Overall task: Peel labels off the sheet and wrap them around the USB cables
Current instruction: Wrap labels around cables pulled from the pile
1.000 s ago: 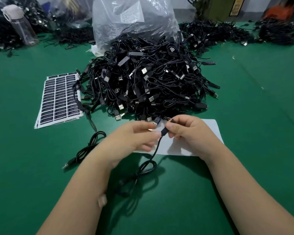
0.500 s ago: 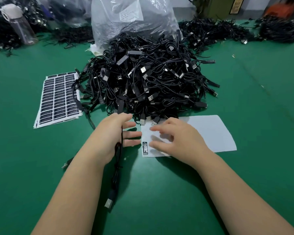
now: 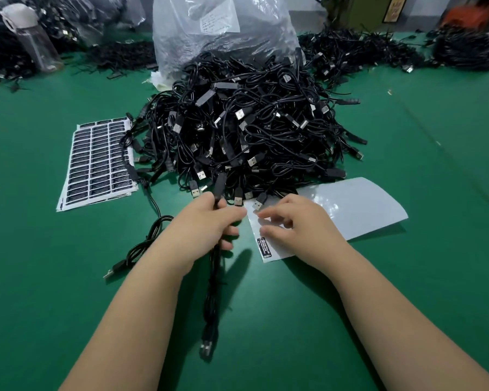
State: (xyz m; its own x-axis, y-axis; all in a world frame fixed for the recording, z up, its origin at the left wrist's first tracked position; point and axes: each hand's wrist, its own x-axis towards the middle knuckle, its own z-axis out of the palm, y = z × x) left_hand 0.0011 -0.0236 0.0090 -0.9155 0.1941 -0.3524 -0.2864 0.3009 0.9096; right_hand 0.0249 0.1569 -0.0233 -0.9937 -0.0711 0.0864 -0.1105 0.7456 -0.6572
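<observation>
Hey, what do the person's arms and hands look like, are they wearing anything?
Both forearms are bare to the frame edge: no sleeves show. The left hand and right hand wear no gloves, and no rings, watch or bracelet are visible.

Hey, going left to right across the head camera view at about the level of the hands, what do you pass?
Full label sheet → loose coiled cable → left hand gripping a USB cable → last black label → right hand → nearly bare backing sheet.
</observation>
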